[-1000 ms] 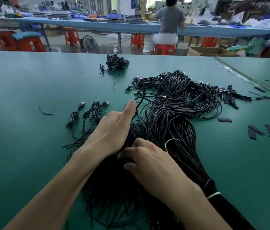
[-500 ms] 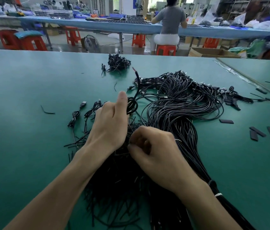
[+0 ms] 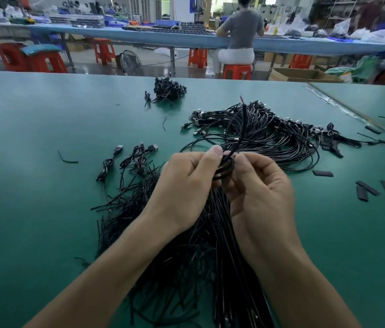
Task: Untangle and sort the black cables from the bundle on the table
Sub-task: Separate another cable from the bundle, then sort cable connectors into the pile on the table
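Note:
A big bundle of black cables (image 3: 257,136) sprawls over the green table (image 3: 33,209), its plug ends fanned out at the far side and its loose tails running under my forearms. My left hand (image 3: 186,185) and my right hand (image 3: 260,185) are raised above the bundle and meet at a small coiled black cable (image 3: 227,164). Both pinch that coil, and its free end sticks up and away from me. A few separated coiled cables (image 3: 134,159) with USB plugs lie to the left of my left hand.
A small heap of black cables (image 3: 167,89) sits near the table's far edge. Black sleeve strips (image 3: 366,190) lie scattered at the right, and a short wire scrap (image 3: 67,158) at the left. A person sits on a red stool (image 3: 236,71) beyond the table.
Both hands rose from the bundle and came together. The left hand drew one cable out and coiled it; the right hand moved up and now grips the same coil.

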